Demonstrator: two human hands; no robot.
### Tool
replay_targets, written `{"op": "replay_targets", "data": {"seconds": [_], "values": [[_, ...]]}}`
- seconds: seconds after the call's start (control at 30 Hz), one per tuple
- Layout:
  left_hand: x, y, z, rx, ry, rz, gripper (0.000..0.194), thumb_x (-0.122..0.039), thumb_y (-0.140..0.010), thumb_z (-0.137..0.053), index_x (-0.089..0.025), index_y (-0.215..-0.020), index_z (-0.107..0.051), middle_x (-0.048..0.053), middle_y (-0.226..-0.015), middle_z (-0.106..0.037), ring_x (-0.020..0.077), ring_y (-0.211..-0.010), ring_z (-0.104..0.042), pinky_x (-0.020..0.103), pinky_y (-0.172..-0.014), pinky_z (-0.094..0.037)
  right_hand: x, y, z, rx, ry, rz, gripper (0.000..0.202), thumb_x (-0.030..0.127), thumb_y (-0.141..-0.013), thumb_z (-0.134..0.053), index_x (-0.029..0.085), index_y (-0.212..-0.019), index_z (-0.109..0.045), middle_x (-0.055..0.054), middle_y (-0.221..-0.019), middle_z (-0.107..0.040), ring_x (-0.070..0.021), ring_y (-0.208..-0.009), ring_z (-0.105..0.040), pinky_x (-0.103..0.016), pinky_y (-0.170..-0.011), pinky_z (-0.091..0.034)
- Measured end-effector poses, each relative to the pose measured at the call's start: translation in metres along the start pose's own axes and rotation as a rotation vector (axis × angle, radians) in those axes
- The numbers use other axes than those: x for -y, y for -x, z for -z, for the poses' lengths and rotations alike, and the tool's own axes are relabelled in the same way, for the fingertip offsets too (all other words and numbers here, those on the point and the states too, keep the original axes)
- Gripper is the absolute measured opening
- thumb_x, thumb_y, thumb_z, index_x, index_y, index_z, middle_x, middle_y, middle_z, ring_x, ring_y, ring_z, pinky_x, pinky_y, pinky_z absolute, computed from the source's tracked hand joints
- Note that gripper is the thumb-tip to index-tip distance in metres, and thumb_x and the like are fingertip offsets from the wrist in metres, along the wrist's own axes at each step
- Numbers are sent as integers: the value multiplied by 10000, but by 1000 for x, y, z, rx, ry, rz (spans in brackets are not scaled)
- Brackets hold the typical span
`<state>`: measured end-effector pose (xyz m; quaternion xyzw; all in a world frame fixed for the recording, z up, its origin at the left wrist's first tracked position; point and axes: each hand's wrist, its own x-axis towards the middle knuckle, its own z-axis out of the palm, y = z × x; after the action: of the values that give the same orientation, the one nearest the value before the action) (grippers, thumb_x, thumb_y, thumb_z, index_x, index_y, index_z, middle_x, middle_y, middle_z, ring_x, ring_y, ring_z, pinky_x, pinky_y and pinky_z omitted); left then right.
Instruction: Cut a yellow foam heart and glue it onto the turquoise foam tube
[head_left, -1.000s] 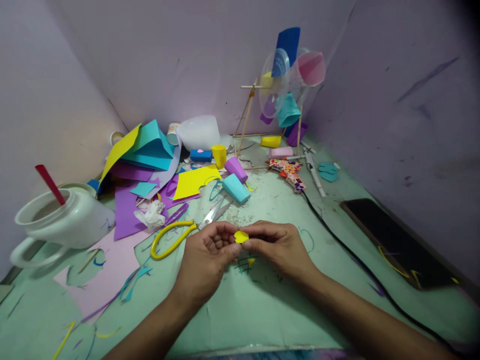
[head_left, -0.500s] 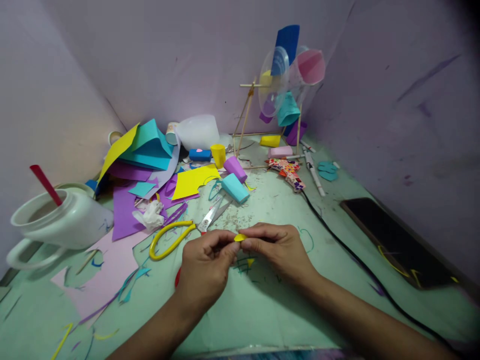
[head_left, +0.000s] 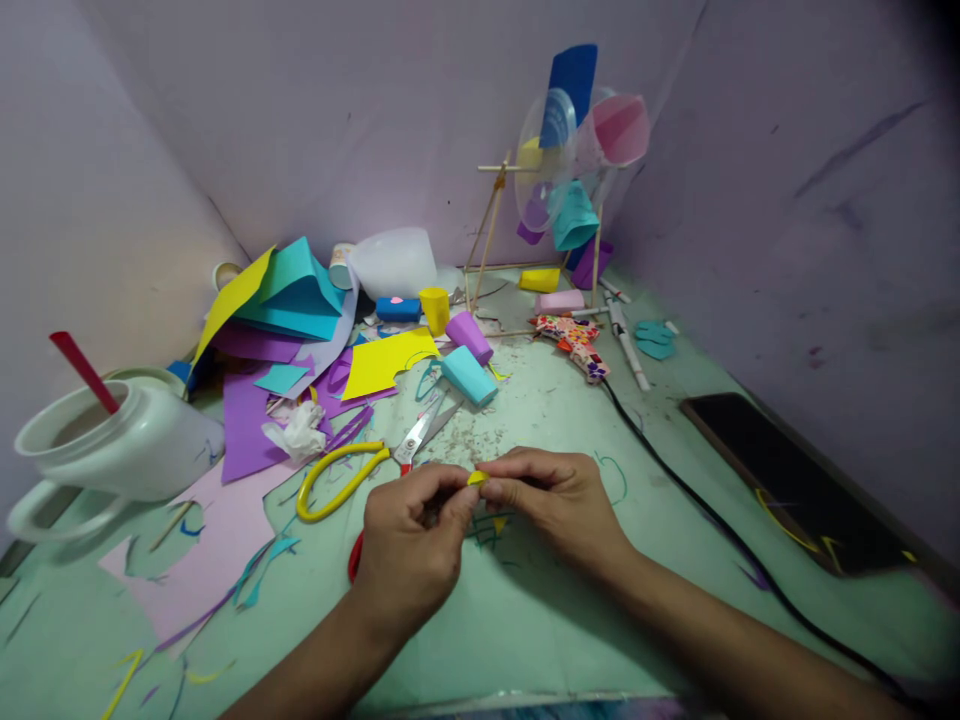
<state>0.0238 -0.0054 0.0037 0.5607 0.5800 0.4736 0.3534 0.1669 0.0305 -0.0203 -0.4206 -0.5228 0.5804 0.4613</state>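
Note:
A small yellow paper piece (head_left: 477, 479) is pinched between the fingertips of both hands, above the green table. My left hand (head_left: 415, 535) grips its left side with thumb and forefinger. From the right, my right hand (head_left: 559, 505) pinches the other side, its fingers closed. Scissors (head_left: 341, 482) with yellow and red handles lie open just left of and partly behind my left hand. A light blue paper roll (head_left: 469, 376) rests beyond the hands, with a purple roll (head_left: 470, 337) behind it.
A white mug (head_left: 150, 440) with a red stick stands at the left. Coloured paper (head_left: 300, 290) is piled behind it. A stick frame (head_left: 493, 235) with hanging cups rises at the back. A patterned glue gun (head_left: 574, 345) with a black cable and a phone (head_left: 787, 480) lie at right.
The yellow piece has turned slightly and looks narrower between the fingertips. Both hands stay nearly in place. The view has shifted very slightly.

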Motion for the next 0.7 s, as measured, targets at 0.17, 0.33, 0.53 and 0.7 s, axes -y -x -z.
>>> {"op": "replay_targets", "data": {"seconds": [0.17, 0.33, 0.53, 0.7], "values": [[1, -6, 3, 112, 291, 280, 161, -310, -693, -632, -151, -712, -644, -23, -463, -572, 88, -401, -476, 183, -379, -355, 1, -1, 2, 59, 61, 115, 162, 151, -641, -725, 253, -762, -761, -8, -711, -722, -153, -667, -655, -292, -673, -524], [-2, -7, 3, 77, 218, 251, 121, -264, -679, -625, -144, -681, -643, -20, -447, -572, 80, -406, -488, 165, -381, -348, 2, -1, 2, 105, 58, 72, 196, 193, -637, -735, 225, -830, -745, -27, -770, -729, -166, -706, -668, -296, -667, -534], [-3, -5, 1, 79, 228, 214, 93, -237, -674, -648, -150, -706, -642, -32, -470, -572, 72, -424, -500, 158, -413, -388, 1, -1, 4, 106, 136, 105, 49, 198, -692, -659, 180, -726, -689, -20, -649, -697, -137, -586, -638, -254, -565, -516], [7, -5, 1, 107, 458, 387, 234, -358, -721, -643, -155, -635, -567, -36, -506, -560, 51, -359, -435, 156, -334, -321, -1, 2, 7, -62, 399, 544, 151, 82, -733, -587, 205, -756, -672, -36, -739, -687, -166, -701, -647, -290, -644, -530]]}}
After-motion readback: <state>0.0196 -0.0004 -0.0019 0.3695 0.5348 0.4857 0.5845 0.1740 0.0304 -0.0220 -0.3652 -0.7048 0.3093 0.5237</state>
